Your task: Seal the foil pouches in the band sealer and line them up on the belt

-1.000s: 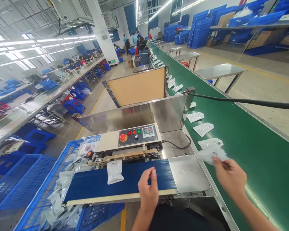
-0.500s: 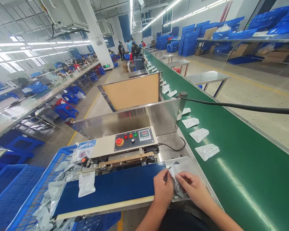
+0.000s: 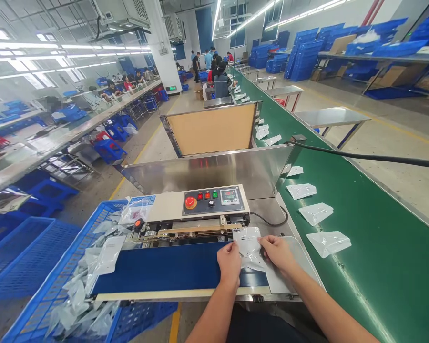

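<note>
Between my two hands is a clear and white plastic pouch (image 3: 250, 252), upright, its top edge at the feed end of the band sealing machine (image 3: 164, 209). My left hand (image 3: 230, 263) pinches the pouch's left edge, and my right hand (image 3: 277, 253) pinches its right edge. Below the pouch runs the machine's dark blue belt (image 3: 171, 269). Another pouch (image 3: 109, 255) tips over the belt's far left end. To the right of my right hand lies a pale metal plate (image 3: 298, 259). What is inside the held pouch is hard to make out.
A blue basket (image 3: 39, 297) full of pouches stands at the belt's left end. On my right, a green conveyor (image 3: 372, 238) carries a row of pouches (image 3: 329, 243). A black cable (image 3: 361, 158) crosses above it. Metal panels (image 3: 210, 171) stand behind the machine. People (image 3: 221, 81) sit farther along.
Both hands have moved left and up with the pouch, bringing its top to the sealing machine. The other pouch has travelled left to the belt's end. The camera view has shifted left.
</note>
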`<state>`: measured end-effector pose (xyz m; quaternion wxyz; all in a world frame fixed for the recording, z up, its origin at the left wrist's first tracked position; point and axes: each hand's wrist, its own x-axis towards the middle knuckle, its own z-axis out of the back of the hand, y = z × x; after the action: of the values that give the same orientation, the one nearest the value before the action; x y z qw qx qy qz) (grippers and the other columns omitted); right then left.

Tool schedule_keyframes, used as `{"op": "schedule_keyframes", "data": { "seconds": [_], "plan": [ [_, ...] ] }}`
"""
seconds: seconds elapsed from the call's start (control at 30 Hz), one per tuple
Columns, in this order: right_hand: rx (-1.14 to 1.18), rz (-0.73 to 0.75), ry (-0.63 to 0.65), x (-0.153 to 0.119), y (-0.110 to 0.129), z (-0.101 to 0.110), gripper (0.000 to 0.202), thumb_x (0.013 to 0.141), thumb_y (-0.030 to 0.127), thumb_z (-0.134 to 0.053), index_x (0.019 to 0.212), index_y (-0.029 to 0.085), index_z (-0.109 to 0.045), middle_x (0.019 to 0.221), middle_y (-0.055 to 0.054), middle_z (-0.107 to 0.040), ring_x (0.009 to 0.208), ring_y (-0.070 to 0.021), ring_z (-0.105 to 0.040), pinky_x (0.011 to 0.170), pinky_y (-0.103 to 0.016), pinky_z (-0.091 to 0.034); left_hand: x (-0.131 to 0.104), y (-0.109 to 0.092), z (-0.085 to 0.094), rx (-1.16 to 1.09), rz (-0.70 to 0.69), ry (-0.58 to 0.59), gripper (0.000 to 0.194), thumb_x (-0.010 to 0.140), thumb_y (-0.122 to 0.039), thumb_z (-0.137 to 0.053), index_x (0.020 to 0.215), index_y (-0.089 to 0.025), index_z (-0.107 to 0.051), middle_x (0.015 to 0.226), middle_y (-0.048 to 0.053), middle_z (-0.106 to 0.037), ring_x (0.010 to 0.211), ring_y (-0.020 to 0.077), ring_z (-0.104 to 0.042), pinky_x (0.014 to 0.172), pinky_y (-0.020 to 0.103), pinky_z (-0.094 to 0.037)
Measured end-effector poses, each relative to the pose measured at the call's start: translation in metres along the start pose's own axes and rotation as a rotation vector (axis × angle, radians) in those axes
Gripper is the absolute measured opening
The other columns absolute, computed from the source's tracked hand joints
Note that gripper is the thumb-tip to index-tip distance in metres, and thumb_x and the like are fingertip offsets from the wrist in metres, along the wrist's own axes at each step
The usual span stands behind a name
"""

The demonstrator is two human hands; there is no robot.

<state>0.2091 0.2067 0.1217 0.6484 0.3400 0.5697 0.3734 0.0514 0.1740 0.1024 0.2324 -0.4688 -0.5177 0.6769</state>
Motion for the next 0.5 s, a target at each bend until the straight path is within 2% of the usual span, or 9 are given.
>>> {"op": "schedule_keyframes", "data": {
  "seconds": [0.13, 0.2, 0.23, 0.3, 0.33, 0.43, 0.5],
  "plan": [
    [-0.037, -0.008, 0.128, 0.001, 0.011, -0.03, 0.043, 0.074, 0.061, -0.074, 0.062, 0.023, -0.059, 0.045, 0.004, -0.052, 0.041, -0.01, -0.039, 0.043, -0.025, -0.03, 0.005, -0.005, 0.03, -0.052, -0.026, -0.058, 0.059, 0.075, -0.068, -0.081, 0.083, -0.01, -0.084, 0.069, 0.005, -0.073, 0.065, 0.0175, -0.059, 0.059, 0.028, -0.045],
    [-0.067, -0.014, 0.178, -0.003, 0.016, -0.033, 0.045, 0.076, 0.064, -0.074, 0.066, 0.021, -0.065, 0.045, 0.004, -0.052, 0.04, -0.0108, -0.038, 0.043, -0.026, -0.027, 0.008, -0.007, 0.048, -0.058, -0.036, -0.079, 0.057, 0.077, -0.067, -0.081, 0.088, -0.01, -0.086, 0.076, 0.007, -0.077, 0.07, 0.0198, -0.065, 0.062, 0.028, -0.049],
    [-0.091, 0.001, 0.18, -0.003, 0.018, -0.028, 0.046, 0.077, 0.065, -0.074, 0.069, 0.02, -0.069, 0.046, 0.003, -0.053, 0.042, -0.0117, -0.04, 0.045, -0.026, -0.028, 0.009, -0.008, 0.058, -0.052, -0.042, -0.098, 0.055, 0.079, -0.065, -0.081, 0.092, -0.011, -0.086, 0.082, 0.008, -0.08, 0.075, 0.0218, -0.069, 0.065, 0.029, -0.051],
    [-0.142, 0.059, 0.102, 0.002, 0.017, -0.002, 0.05, 0.079, 0.068, -0.072, 0.078, 0.019, -0.076, 0.054, 0.0, -0.061, 0.049, -0.0145, -0.048, 0.05, -0.028, -0.035, 0.01, -0.008, 0.081, -0.025, -0.061, -0.184, 0.051, 0.082, -0.06, -0.082, 0.103, -0.014, -0.086, 0.098, 0.01, -0.084, 0.091, 0.027, -0.076, 0.075, 0.033, -0.058],
    [-0.166, 0.086, 0.015, 0.01, 0.014, 0.019, 0.052, 0.08, 0.07, -0.07, 0.083, 0.018, -0.079, 0.062, -0.003, -0.067, 0.054, -0.0165, -0.054, 0.055, -0.029, -0.039, 0.009, -0.009, 0.093, -0.008, -0.081, -0.247, 0.05, 0.083, -0.058, -0.082, 0.109, -0.016, -0.086, 0.107, 0.011, -0.084, 0.1, 0.0292, -0.077, 0.083, 0.036, -0.06],
    [-0.301, 0.088, -0.375, 0.044, -0.004, 0.097, 0.057, 0.084, 0.067, -0.063, 0.098, 0.015, -0.082, 0.087, -0.012, -0.078, 0.072, -0.0249, -0.067, 0.067, -0.036, -0.049, 0.002, -0.01, 0.128, 0.019, -0.156, -0.435, 0.049, 0.087, -0.056, -0.08, 0.118, -0.018, -0.082, 0.122, 0.015, -0.083, 0.111, 0.0322, -0.078, 0.1, 0.045, -0.061],
    [-0.531, 0.029, -0.628, 0.065, -0.021, 0.149, 0.057, 0.088, 0.06, -0.06, 0.105, 0.01, -0.082, 0.09, -0.02, -0.077, 0.079, -0.0316, -0.07, 0.065, -0.04, -0.048, -0.005, -0.013, 0.146, 0.016, -0.178, -0.491, 0.048, 0.09, -0.056, -0.076, 0.119, -0.018, -0.081, 0.122, 0.016, -0.082, 0.107, 0.0321, -0.079, 0.101, 0.049, -0.062]
  ]
}}
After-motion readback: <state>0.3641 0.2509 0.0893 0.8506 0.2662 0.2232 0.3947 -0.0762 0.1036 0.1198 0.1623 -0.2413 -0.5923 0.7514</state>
